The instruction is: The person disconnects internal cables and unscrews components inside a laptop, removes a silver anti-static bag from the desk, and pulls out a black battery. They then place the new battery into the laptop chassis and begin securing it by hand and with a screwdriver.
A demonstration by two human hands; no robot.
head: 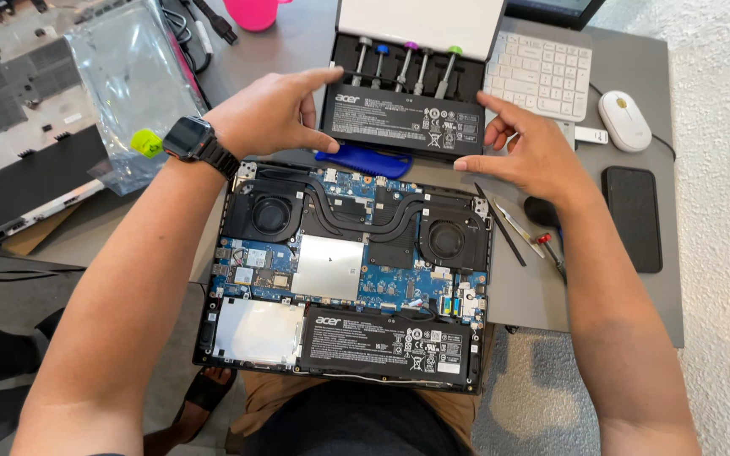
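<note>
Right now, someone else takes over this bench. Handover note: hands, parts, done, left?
Left hand: fingers on the left end of the loose black battery pack, which it holds above the open laptop.
Right hand: fingers on the pack's right end.
Pack is in front of the open screwdriver case, over the blue pry tool.
Done: bottom cover off, fans and board exposed.
A second battery sits in the laptop's bay.
Left: loose pack not yet set down.

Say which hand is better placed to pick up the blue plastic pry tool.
Left. The left hand grips the black rectangular battery pack just above the blue plastic pry tool; the right hand holds the pack's far end.
</note>
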